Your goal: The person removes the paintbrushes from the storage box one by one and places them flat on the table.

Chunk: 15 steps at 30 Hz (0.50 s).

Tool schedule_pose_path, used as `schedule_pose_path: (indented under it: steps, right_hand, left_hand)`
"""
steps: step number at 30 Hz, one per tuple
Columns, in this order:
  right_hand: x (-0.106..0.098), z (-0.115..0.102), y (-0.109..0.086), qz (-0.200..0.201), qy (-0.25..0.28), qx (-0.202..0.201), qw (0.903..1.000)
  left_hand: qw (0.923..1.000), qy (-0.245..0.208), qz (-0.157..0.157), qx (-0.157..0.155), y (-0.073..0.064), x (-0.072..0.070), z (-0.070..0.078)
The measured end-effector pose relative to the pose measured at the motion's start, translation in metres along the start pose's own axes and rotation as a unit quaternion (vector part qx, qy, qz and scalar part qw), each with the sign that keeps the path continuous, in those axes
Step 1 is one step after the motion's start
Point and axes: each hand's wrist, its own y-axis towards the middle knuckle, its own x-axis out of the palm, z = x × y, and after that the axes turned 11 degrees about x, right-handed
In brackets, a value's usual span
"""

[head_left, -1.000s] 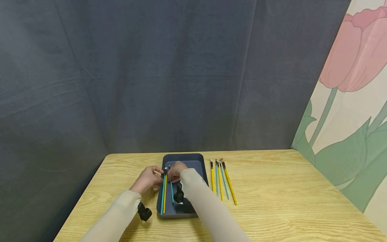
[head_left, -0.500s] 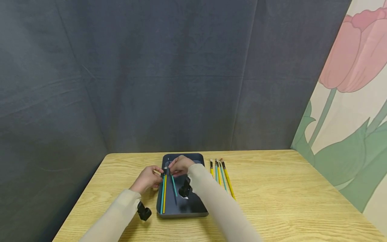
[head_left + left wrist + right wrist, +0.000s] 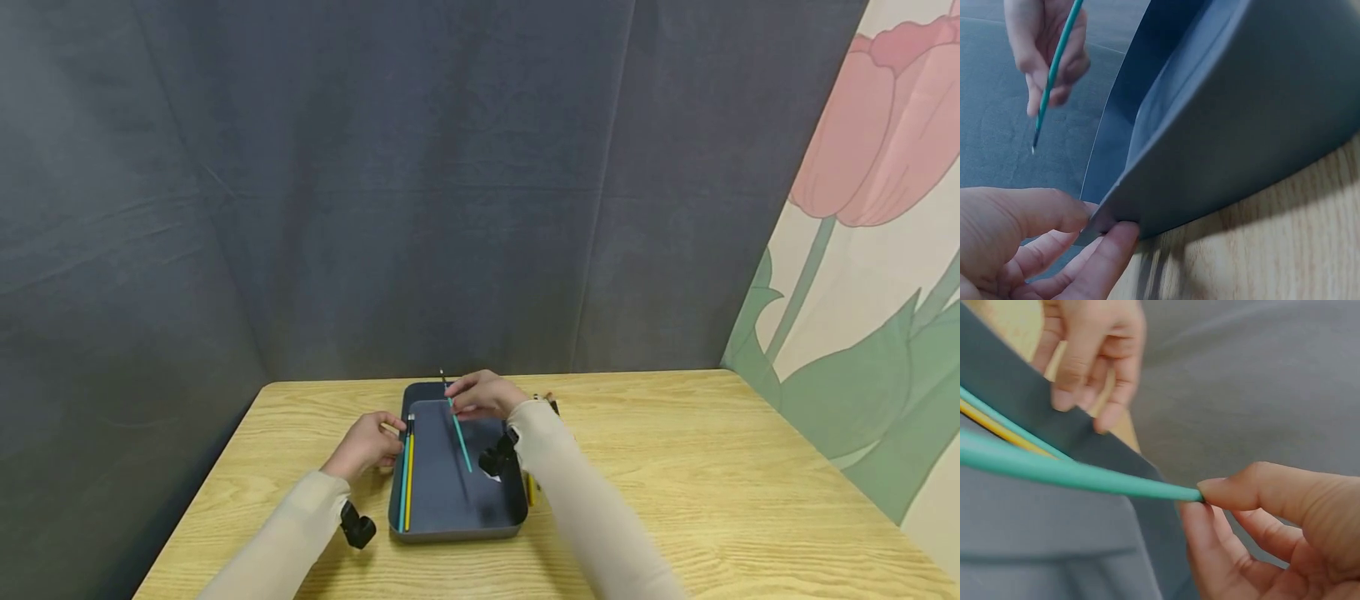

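My right hand (image 3: 483,396) pinches a teal paintbrush (image 3: 459,435) between thumb and fingertips, near its dark ferrule. The brush tilts above the dark tray (image 3: 459,533), bristles up and away, handle end down toward the near side. In the right wrist view the thumb (image 3: 1229,492) presses on the brush's handle. My left hand (image 3: 367,446) grips the tray's left rim; in the left wrist view the thumb is on the inner side and a finger (image 3: 1113,247) against the outer wall (image 3: 1222,137). Along the tray's left side lie a teal paintbrush (image 3: 404,492) and a yellow paintbrush (image 3: 410,479).
Right of the tray, several more paintbrushes (image 3: 553,406) lie on the wooden table (image 3: 660,467), mostly hidden by my right sleeve (image 3: 577,492). A dark curtain (image 3: 450,208) hangs behind the table's far edge. A wall with a painted tulip (image 3: 877,125) stands at the right.
My right hand has lifted the teal paintbrush off the tray's floor and carried it right and away from me. The left hand stays on the tray's rim.
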Motion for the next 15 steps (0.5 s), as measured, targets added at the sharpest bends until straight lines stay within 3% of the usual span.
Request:
schedule_pose_path:
  steps: [6, 15]
  right_hand:
    - [-0.036, 0.004, -0.013, 0.014, 0.026, -0.014, 0.9995]
    - [-0.084, 0.027, -0.028, 0.026, 0.024, -0.032, 0.9989]
  left_hand:
    - [1.0000, 0.001, 0.000, 0.001, -0.001, -0.001, 0.000]
    - [1.0000, 0.000, -0.003, -0.001, -0.001, 0.000, 0.000]
